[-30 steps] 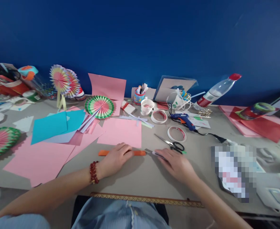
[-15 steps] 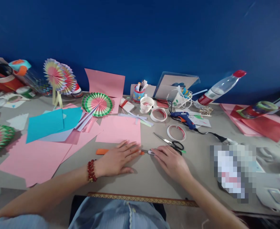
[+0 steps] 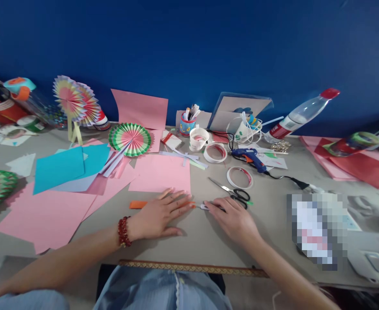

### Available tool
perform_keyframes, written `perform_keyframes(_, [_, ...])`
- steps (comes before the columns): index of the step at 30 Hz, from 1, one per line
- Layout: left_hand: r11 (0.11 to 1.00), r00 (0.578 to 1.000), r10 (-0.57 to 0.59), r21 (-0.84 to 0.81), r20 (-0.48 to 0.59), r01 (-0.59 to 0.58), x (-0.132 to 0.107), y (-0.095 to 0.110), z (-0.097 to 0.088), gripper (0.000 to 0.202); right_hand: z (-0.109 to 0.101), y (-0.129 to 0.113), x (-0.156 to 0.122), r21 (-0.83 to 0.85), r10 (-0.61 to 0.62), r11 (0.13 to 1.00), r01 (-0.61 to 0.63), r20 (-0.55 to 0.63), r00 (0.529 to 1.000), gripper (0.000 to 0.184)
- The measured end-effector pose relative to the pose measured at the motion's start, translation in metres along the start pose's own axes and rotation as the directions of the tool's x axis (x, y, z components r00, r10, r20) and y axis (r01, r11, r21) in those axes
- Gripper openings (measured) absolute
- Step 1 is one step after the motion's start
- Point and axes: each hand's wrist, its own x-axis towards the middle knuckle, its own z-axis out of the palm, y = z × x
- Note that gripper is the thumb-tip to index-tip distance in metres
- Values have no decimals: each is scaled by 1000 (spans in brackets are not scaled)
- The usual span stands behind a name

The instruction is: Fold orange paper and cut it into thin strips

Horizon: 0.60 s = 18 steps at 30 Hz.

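Note:
My left hand [image 3: 163, 215] lies flat, fingers spread, over an orange paper strip [image 3: 138, 205]. The strip's left end sticks out beyond the wrist side, and a small bit of orange shows past the fingertips. My right hand [image 3: 232, 217] is closed around a craft knife, low over the table. Its pale head and thin blade [image 3: 202, 206] point left at the strip's right end; the handle is mostly hidden by the fingers. Just behind my right hand lie black-handled scissors [image 3: 229, 189]. A pink paper sheet [image 3: 160, 174] lies beyond my left fingertips.
A roll of tape [image 3: 240, 177] and a blue glue gun [image 3: 250, 158] with its cord lie behind the scissors. Pink sheets [image 3: 44, 215], blue paper [image 3: 60, 168] and a folded paper rosette [image 3: 130, 140] cover the left side. A plastic bottle [image 3: 300, 114] leans at the blue wall.
The view has shifted slightly. The knife's blade shows a little less beside my left fingertips; both hands otherwise keep nearly the same place and pose.

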Motion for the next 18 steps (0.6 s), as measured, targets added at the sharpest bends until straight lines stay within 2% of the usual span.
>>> perform_keyframes(6, [1000, 1000, 7, 2, -19, -7, 0, 0, 0, 81, 2, 0, 0, 1, -28, 1000, 28, -35, 999, 26])
perform_keyframes(18, [1000, 1000, -3, 10, 3, 3, 0, 1, -1, 81, 3, -2, -5, 46, -16, 999, 17, -24, 1000, 26])
